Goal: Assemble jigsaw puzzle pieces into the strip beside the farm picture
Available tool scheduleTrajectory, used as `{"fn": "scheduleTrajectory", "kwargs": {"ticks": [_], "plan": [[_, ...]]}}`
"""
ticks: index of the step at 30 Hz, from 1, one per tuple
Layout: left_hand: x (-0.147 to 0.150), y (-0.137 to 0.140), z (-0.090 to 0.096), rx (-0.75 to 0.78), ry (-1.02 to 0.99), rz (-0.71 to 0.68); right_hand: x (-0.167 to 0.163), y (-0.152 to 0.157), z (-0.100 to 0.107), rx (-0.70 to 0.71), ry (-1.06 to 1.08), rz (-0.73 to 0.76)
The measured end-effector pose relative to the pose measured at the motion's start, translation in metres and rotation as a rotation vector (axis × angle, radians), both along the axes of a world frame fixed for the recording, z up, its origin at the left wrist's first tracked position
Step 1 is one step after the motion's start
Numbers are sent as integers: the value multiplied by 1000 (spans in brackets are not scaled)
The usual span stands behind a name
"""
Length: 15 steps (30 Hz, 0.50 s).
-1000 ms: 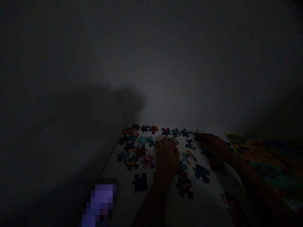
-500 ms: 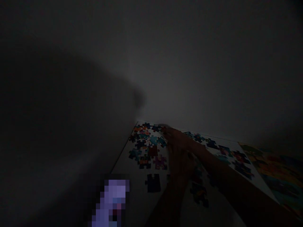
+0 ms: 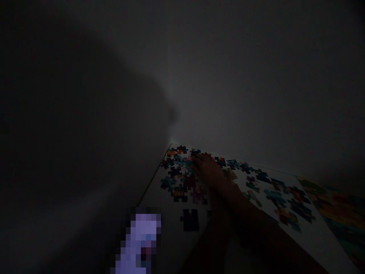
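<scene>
In dim light, my right hand [image 3: 209, 170] reaches over the far left part of a white board [image 3: 159, 217]. Its fingers stretch out over jigsaw puzzle pieces [image 3: 189, 182] and touch them; no piece shows lifted. My left hand [image 3: 219, 213] lies lower, mostly in shadow beneath my right forearm, so its fingers are hidden. A dark blue puzzle piece [image 3: 190, 220] lies by itself to the left of my left wrist. An orange and dark piece [image 3: 180, 193] and a purple piece [image 3: 199, 195] sit closer to my right hand.
More loose pieces [image 3: 275, 198] spread along the right side of the board. A colourful picture sheet [image 3: 327, 198] borders it at the right. Pale walls [image 3: 228, 95] rise behind the board and at its left. A blurred-out bright patch [image 3: 139, 239] covers the lower left.
My right hand has shifted slightly down over the pieces. My left hand has drawn back toward me, under the right forearm. More pieces show on the right, and the view has tilted a little.
</scene>
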<state>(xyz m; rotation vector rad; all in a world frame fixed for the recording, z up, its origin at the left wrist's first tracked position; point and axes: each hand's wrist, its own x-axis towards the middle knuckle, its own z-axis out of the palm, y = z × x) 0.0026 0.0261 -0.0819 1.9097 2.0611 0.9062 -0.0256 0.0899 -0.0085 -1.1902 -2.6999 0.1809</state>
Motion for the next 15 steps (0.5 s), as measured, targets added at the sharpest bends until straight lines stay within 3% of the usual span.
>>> {"fn": "scheduleTrajectory", "kwargs": {"ticks": [6, 12, 15], "plan": [[-3, -7, 16, -6, 70, -19, -9, -15, -5, -90, 87, 179], [-5, -7, 25, -38, 112, -4, -3, -17, -4, -45, 123, -25], [-6, -6, 31, -51, 127, -30, -11, -17, 1, -55, 138, 42]]}}
